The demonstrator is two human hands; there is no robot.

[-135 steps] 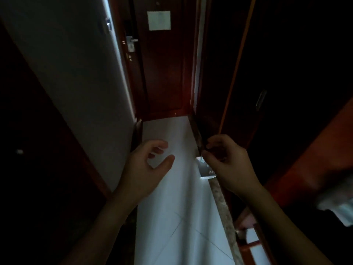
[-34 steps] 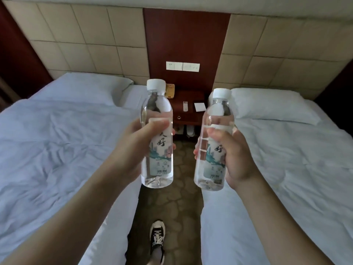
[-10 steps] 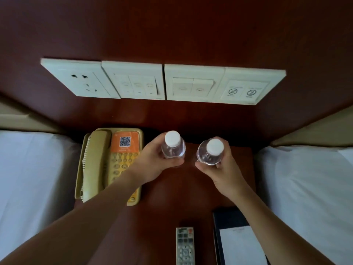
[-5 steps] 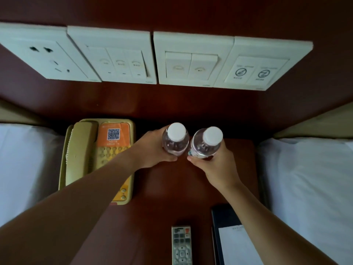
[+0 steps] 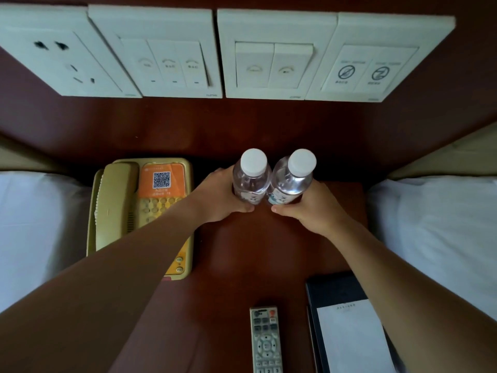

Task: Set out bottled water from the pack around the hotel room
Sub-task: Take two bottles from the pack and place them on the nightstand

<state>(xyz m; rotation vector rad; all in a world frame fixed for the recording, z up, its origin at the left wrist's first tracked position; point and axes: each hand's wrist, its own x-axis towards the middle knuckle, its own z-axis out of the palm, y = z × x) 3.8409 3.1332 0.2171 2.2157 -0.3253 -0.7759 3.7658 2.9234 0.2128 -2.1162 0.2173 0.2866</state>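
Observation:
Two clear water bottles with white caps stand upright side by side at the back of the dark wooden nightstand (image 5: 242, 254). My left hand (image 5: 217, 197) wraps the left bottle (image 5: 251, 176) from its left side. My right hand (image 5: 312, 208) wraps the right bottle (image 5: 293, 179) from its right side. The bottles touch each other, and their lower parts are hidden by my fingers. The pack is not in sight.
A yellow telephone (image 5: 139, 211) lies on the nightstand's left side. A remote control (image 5: 266, 340) and a dark notepad folder (image 5: 347, 324) lie at the front. White switch and socket plates (image 5: 226, 52) line the wall. White bedding flanks left (image 5: 35, 230) and right (image 5: 441, 238).
Both bottles have come closer together at the back of the nightstand and now touch; the view has moved nearer the wall. Earlier I carried them between the beds.

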